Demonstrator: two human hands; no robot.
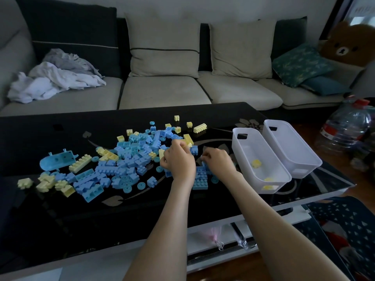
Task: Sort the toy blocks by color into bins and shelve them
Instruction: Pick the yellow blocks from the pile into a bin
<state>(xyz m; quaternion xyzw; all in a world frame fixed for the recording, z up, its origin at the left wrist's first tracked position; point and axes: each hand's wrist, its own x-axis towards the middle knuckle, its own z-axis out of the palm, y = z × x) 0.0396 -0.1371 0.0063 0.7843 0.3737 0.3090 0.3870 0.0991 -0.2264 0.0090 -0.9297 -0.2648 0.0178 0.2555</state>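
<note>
Picking through mixed blue-and-yellow blocks point(125, 159) heaped on the table point(40, 209). Left hand point(178, 161) and right hand point(218, 162) both curled, knuckles up, fingertips down at the heap's right edge; held piece, if any, hidden. Near bin point(246, 148) parked just right of the hands, few yellow pieces point(256, 163) inside: short reach. Far bin point(294, 147) just beside it, probably for blue.

Black table point(60, 209): scattered blocks point(125, 159), two bins point(239, 144)
</note>
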